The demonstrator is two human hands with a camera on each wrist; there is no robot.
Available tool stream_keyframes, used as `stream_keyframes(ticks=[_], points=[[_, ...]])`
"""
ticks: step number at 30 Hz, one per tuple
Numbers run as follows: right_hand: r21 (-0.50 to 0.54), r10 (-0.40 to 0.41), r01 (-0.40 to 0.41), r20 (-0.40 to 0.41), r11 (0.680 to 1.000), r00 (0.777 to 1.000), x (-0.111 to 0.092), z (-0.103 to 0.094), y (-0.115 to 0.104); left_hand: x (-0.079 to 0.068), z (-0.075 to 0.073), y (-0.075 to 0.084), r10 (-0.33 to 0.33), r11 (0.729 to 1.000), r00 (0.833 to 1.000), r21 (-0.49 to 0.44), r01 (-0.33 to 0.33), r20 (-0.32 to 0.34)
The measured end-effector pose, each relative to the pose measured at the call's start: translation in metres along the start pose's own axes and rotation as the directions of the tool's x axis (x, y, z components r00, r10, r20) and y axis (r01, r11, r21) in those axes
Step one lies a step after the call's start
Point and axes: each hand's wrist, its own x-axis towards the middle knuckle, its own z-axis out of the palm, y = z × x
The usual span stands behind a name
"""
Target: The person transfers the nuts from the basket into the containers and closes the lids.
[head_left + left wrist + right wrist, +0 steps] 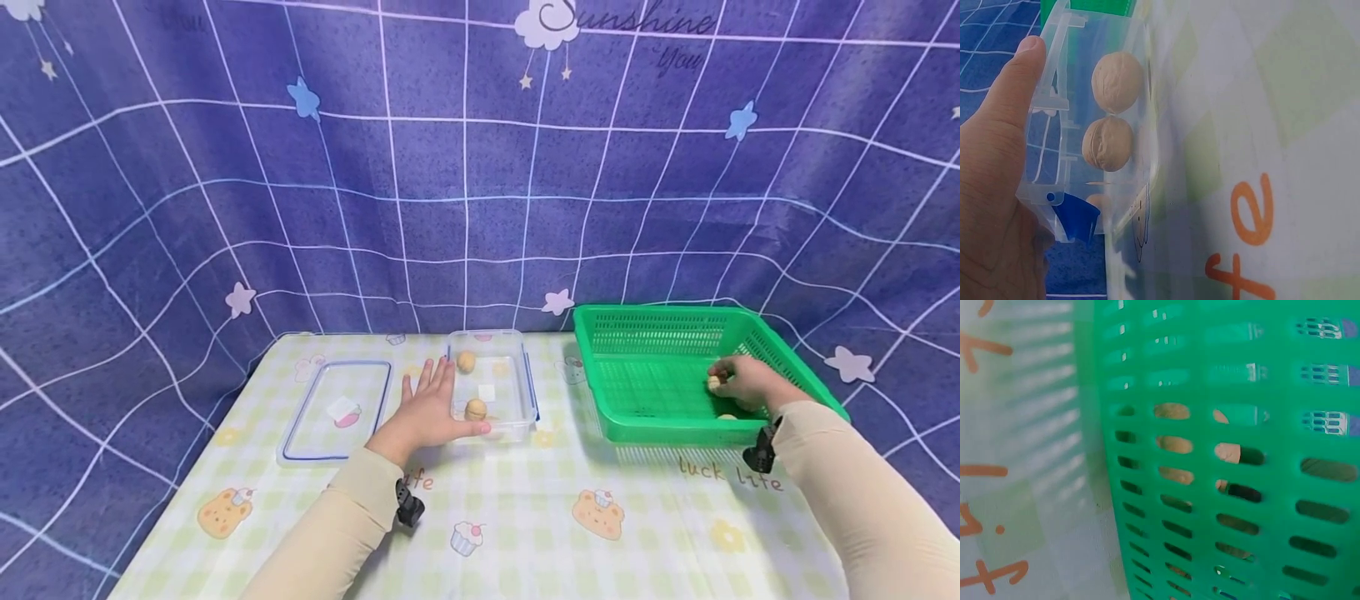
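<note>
Two walnuts (pixel 476 409) inside the clear box (pixel 512 431). Your left hand (pixel 429 414), spread wide, rests against the box's left and near sides, probably steadying it. Right of the box, your right hand (pixel 750 385) pinches another walnut (pixel 713 382) inside the green basket (pixel 675 432).

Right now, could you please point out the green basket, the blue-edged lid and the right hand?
Green basket (pixel 651 388), head view: bare floor inside.
Blue-edged lid (pixel 334 430), head view: its clear panel.
Right hand (pixel 753 383), head view: back of hand.
</note>
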Motion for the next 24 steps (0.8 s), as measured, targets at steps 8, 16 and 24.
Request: stream_keyframes(ticks=[8, 16, 24], points=[[0.017, 0.014, -0.014, -0.001, 1.0, 1.0, 0.001, 0.002, -0.002, 0.0, 0.001, -0.001, -0.003, 1.0, 1.0, 0.001, 0.003, -0.001], [0.042, -0.063, 0.069, -0.13, 0.997, 0.989, -0.002, -0.002, -0.01, 0.0, 0.002, -0.001, 0.0, 1.0, 1.0, 0.007, 0.0, 0.012], [0.054, -0.109, 0.124, -0.221, 0.991, 0.969, -0.001, -0.007, -0.023, 0.001, 0.002, 0.0, 0.001, 1.0, 1.0, 0.02, -0.001, 0.009]])
